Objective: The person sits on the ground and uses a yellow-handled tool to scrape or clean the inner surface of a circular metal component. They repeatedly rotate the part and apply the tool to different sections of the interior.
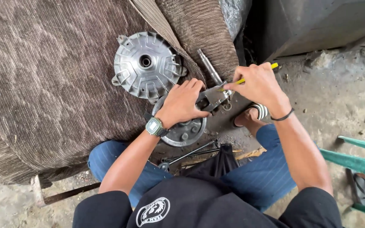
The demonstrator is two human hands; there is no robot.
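While the big brown ribbed cloth spreads away to the left of both hands, the work itself sits in a small patch at its lower right edge. On the cloth, just above the left fingers, lies a round finned metal hub cover, flat, its centre hole up. Under the left hand lies a round metal plate, and the fingers curl down over its upper rim onto a small metal bracket, pinning it. The bracket pokes out to the right of those fingertips, straight toward the right hand, which is the nearer one to its free end. That hand is closed around a slim yellow-handled tool; its long axis runs from upper right down-left, the tip meeting the bracket just below the right fingertips. A steel shaft slants up-left behind them.
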